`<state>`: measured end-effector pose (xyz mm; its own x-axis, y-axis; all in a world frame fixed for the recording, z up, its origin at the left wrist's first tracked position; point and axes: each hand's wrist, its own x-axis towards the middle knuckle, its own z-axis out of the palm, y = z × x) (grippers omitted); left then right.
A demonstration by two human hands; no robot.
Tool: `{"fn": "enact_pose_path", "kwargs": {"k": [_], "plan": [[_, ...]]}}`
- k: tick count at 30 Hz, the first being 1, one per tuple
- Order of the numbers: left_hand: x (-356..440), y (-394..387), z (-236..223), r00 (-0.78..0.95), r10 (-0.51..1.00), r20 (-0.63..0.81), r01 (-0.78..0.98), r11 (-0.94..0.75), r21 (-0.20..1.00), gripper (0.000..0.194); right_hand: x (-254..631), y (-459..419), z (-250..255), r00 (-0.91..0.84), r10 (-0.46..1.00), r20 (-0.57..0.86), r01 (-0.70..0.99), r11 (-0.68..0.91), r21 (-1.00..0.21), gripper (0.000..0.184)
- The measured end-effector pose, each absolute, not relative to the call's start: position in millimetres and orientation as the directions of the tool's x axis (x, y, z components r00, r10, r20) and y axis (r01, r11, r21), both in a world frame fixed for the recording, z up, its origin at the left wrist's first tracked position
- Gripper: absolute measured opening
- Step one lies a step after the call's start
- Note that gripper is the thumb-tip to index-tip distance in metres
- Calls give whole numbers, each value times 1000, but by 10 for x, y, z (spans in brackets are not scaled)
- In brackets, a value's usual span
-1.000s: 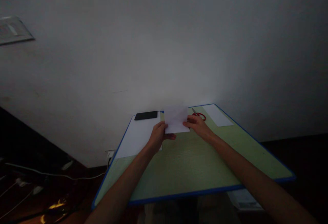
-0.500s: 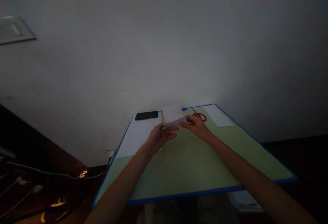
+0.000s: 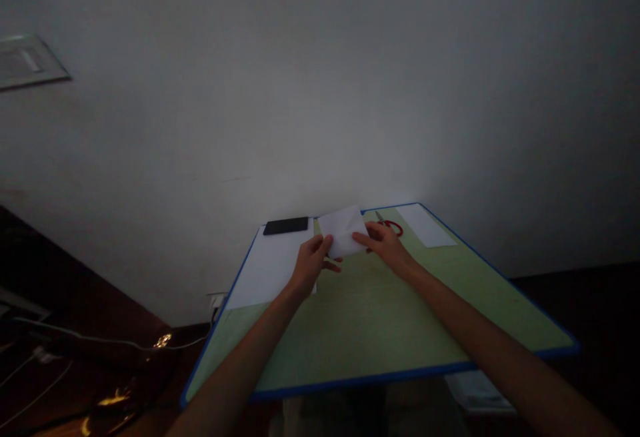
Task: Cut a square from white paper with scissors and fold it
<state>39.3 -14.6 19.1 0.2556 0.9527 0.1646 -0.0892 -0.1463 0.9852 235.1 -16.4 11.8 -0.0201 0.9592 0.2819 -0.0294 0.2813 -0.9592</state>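
A small white piece of paper [image 3: 344,227] with faint creases is held up over the far part of the table. My left hand [image 3: 311,262] pinches its lower left edge, thumb on the near face and the other fingers behind and below. At its right edge, my right hand [image 3: 384,245] grips the paper between thumb and fingers. Just beyond my right hand lie scissors [image 3: 393,227] with red handles, partly hidden by it. Left of my left hand, a larger white sheet [image 3: 265,264] lies flat on the table.
The green table [image 3: 370,324] has a blue edge and stands against a grey wall [image 3: 320,90]. A dark flat phone-like object [image 3: 286,226] rests on the large sheet. Another white paper strip [image 3: 426,225] lies at the back right. White cables [image 3: 115,340] run at lower left.
The small paper has turned and tilted so its creased face shows more. My left thumb has come onto its front. My right hand has barely moved.
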Motion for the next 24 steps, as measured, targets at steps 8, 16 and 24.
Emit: {"fn": "enact_pose_path", "kwargs": {"k": [8,16,24], "plan": [[372,-118,168,270,938,217,-22,-220,975,45,2373,-183,160,-16,965,263,-50,262,-964,37],[370,-120,189,264,952,151,-110,-126,986,44,2422,-164,129,-57,972,228,-58,225,-973,40],[407,-147,188,251,949,191,-149,-157,976,44,2372,-173,112,-56,970,237,-119,229,-966,42]]}}
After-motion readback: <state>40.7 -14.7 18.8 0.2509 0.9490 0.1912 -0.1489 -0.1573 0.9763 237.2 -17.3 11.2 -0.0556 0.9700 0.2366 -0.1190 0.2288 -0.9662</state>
